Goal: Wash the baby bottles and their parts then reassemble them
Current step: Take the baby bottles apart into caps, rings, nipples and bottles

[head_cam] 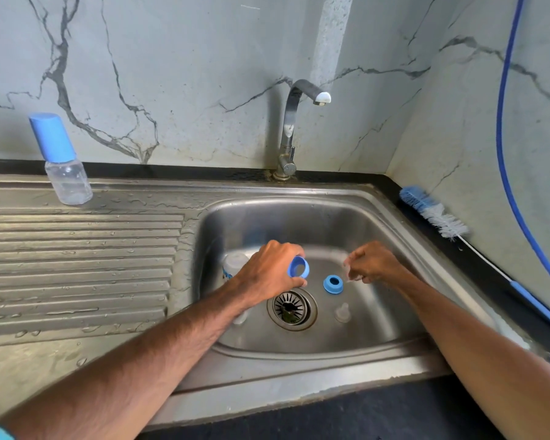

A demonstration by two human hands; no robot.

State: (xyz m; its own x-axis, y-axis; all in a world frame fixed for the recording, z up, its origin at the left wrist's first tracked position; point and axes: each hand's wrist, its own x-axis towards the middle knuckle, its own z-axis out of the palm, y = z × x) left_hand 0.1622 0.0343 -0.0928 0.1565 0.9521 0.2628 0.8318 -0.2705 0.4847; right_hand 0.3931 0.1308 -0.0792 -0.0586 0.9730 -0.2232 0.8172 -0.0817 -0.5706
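My left hand (272, 270) grips a blue bottle ring (298, 267) above the steel sink basin (299, 217). My right hand (373, 262) pinches a clear teat (347, 268), hard to make out, just right of it. A second blue ring (332, 283) lies on the basin floor between my hands. Another clear teat (343, 312) stands right of the drain (291, 309). An open clear bottle (233, 265) stands in the basin behind my left hand, partly hidden. An assembled bottle with a blue cap (60, 158) stands upright on the drainboard at the far left.
The tap (291, 128) rises behind the basin, its spout off. A blue and white bottle brush (432, 212) lies along the dark counter at the right. A blue hose (505, 122) hangs down the right wall. The ribbed drainboard (77, 265) is wet.
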